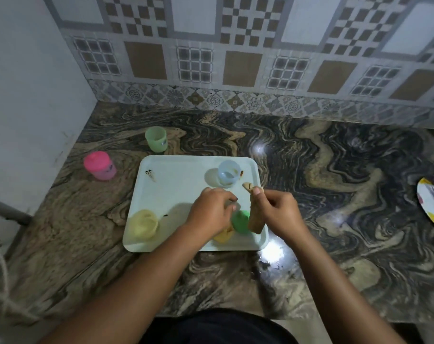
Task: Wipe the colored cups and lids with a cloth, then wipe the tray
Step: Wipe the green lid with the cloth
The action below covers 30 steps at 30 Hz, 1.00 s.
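1. On the counter (335, 170), in the head view, a pale tray (176, 184) lies squarely before the person, close enough for both hands to work over its near right corner.
2. The right hand (278, 209) has a closed grip on the tan cloth (255, 217). Thumb and fingers pinch it near the top, a short end pokes out above them, and the rest hangs toward the tray. Held so, I judge, it leaves a free length for rubbing.
3. The left hand (211, 212) hovers with curled fingers just beside the cloth, above the green lid (239, 220). I cannot tell whether its grip holds the lid, the cloth or nothing, because the fingertips are blurred.
4. The green lid and a yellow lid (223, 236) lie at the tray's near edge, the yellow one partly hidden under the left hand. They are probably off their cups so each piece can be wiped singly.
5. Two containers stand on the tray.
   - The blue cup (228, 173) is upright and open at the far right, with a brownish smear at its rim and no contents that can be made out.
   - The yellow cup (143, 224) is upright at the near left corner, and its inside is unclear.
6. Two more stand off the tray. The green cup (156, 139) is open behind the far left corner, and the pink cup (99, 165) is farther left with its lid on. I cannot tell whether they are finished or waiting.
7. Dark specks (150, 173) on the tray suggest it has not yet been wiped.
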Tool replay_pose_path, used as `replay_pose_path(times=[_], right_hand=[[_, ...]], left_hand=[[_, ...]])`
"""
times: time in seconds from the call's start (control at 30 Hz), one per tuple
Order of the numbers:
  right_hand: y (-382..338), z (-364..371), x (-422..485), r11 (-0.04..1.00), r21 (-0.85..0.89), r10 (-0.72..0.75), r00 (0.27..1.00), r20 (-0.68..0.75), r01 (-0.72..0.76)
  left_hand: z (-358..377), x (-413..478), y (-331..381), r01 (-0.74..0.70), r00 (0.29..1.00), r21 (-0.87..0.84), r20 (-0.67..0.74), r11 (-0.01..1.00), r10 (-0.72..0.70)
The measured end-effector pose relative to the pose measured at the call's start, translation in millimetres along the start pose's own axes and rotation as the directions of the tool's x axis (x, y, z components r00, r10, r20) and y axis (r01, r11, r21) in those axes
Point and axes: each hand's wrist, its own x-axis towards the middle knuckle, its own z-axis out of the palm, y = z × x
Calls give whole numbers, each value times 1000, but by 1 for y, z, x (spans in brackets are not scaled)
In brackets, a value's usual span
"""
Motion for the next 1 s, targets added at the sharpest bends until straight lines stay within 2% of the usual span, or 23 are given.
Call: replay_pose_path(times=[0.1, 0.23, 0.57, 0.67, 0.73, 0.83, 0.93, 1.0], right_hand=[[27, -7, -5, 991, -131, 24, 999, -42, -29], [47, -14, -6, 989, -141, 25, 998, -59, -33], [76, -20, -2, 983, -185, 8, 999, -43, -16], [78, -18, -5, 987, -162, 3, 999, -42, -10], [77, -15, -8, 996, -85, 32, 999, -44, -35], [65, -11, -14, 978, 189, 83, 996, 17, -85], [46, -7, -19, 895, 419, 148, 988, 47, -154], [30, -7, -21, 837, 522, 165, 985, 48, -166]], left_hand=[[26, -4, 8, -111, 987, 211, 137, 971, 83], [40, 0, 12, -211, 961, 393, 252, 895, 116], [56, 3, 9, -236, 967, 442, 193, 865, 165], [59, 0, 8, -194, 979, 361, 122, 912, 161], [58, -3, 9, -171, 985, 261, 31, 950, 169], [52, -6, 11, -175, 973, 178, -120, 968, 198], [40, -8, 15, -182, 951, 53, -243, 982, 190], [29, -9, 18, -142, 947, -88, -302, 986, 109]])
